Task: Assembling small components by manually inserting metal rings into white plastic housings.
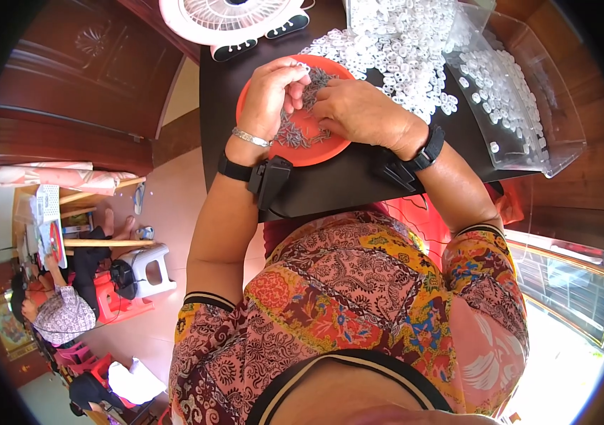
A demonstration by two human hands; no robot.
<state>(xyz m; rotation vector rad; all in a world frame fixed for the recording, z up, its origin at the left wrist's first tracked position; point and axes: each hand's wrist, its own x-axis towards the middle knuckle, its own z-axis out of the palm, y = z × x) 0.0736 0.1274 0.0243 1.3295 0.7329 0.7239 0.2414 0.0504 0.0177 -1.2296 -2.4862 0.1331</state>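
My left hand is above the left side of a shallow orange-red bowl, thumb and forefinger pinched on a small white plastic piece. Its other fingers curl loosely toward the palm. In the bowl lie many small grey screw-like pins. My right hand reaches over the bowl's right side, fingers bent down and drawn together at the pins; its fingertips are partly hidden, and what they hold cannot be made out. A heap of white plastic pieces spreads on the dark table beyond the right hand.
A clear plastic bin with more white pieces lies tilted at the table's right. A white and pink fan stands at the far left. Across the room at left, another person sits at a table near a white stool.
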